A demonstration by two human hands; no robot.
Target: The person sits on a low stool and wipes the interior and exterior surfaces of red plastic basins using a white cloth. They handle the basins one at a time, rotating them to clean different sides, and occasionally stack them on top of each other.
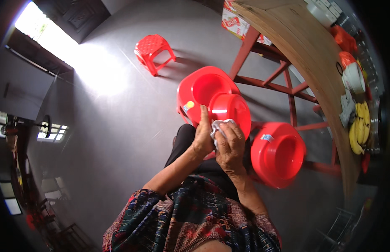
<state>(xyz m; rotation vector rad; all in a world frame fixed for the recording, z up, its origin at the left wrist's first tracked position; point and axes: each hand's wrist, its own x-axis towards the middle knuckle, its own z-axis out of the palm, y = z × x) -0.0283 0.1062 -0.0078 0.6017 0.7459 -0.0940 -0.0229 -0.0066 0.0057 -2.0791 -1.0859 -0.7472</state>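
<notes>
head view, catalogue of the moment. left hand (202,133): fingers closed on the rim of a round glossy red plastic bowl (230,111), held up over the lap. right hand (230,145): fingers curled tight round a crumpled white cloth (218,127), pressed to that bowl's near edge. step, by judgement: wiping the bowl; the next move likely calls for turning it in the grip to bring an unwiped stretch under the cloth. count: red bowls, three, one held, one behind (205,90), one at right (278,153); red plastic stool (153,52), one; yellow banana bunch (359,126) on the wooden table (304,46), one.
</notes>
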